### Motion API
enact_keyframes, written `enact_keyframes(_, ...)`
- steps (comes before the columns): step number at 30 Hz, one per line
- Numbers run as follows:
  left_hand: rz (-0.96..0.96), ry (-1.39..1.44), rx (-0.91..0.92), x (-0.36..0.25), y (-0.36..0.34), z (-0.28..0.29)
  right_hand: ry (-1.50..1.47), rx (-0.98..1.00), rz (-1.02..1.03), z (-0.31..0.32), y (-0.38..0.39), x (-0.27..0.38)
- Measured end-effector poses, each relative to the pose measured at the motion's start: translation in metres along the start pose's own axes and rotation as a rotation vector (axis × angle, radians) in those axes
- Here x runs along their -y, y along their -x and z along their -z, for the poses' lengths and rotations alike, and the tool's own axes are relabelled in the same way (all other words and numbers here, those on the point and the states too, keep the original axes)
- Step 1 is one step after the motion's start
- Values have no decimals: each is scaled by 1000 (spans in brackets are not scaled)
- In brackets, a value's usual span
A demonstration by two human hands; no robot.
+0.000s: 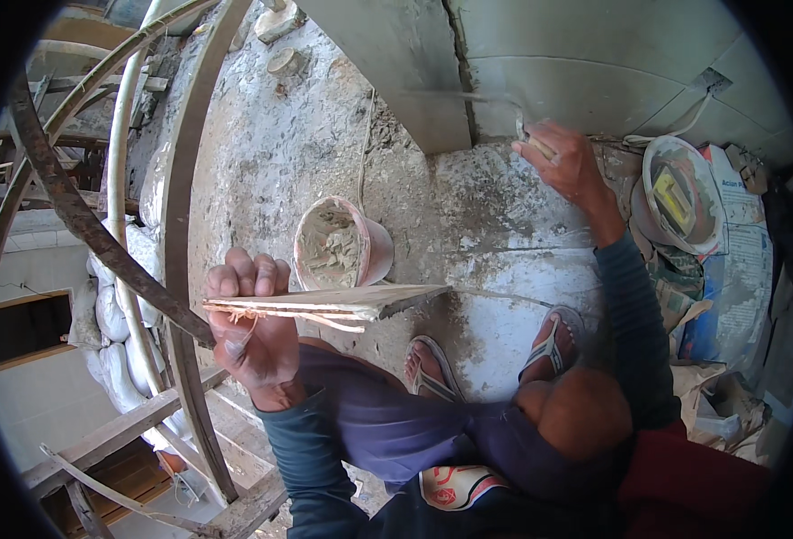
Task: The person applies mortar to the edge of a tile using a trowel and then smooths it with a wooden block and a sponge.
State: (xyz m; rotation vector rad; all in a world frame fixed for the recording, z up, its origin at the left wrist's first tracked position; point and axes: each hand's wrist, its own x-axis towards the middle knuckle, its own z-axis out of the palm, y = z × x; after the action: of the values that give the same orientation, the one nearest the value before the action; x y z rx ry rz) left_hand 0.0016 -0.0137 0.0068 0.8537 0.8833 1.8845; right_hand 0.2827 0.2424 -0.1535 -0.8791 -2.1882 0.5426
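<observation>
Left hand (251, 337) grips a flat mortar board (324, 303) at centre frame, long axis pointing right; right hand (565, 162), closed around a trowel (468, 97), works the wall (585, 81) at upper right, bucket (341, 244) between.

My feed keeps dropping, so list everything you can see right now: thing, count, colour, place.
board: one, pale, worn, held flat at centre
bucket: one, pinkish, holding grey paste, on the floor beyond the board
trowel: one, grey, pressed to the wall, top right
tub: one, white, a yellow tool inside, on the right
scaffold poles: several, rusty and grey, on the left
sandals: two, grey, on the concrete floor
left hand: gripping the board's end
right hand: gripping the trowel's handle
</observation>
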Motion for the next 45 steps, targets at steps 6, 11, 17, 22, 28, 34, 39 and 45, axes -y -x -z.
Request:
enact_keyframes(6,-2,20,29,0,0,-4,264,236,-109,-31,46,-45)
enact_keyframes(11,2,-4,36,1,0,-3,313,287,-153,-66,56,-86)
enact_keyframes(17,10,-6,37,3,0,-4,205,295,-243,-26,25,-64)
enact_keyframes(22,19,5,21,3,-1,-4,50,150,-116,32,-7,-20)
enact_keyframes(28,0,-12,-9,2,-2,-2,-40,116,-91,26,9,-25)
enact_keyframes(34,12,-10,26,6,-4,-6,-74,175,-211,4,27,-69)
enact_keyframes(39,7,-1,32,5,-5,-5,-81,268,-327,-16,18,-81)
enact_keyframes(45,10,11,40,8,-6,-11,189,329,-230,-46,46,-105)
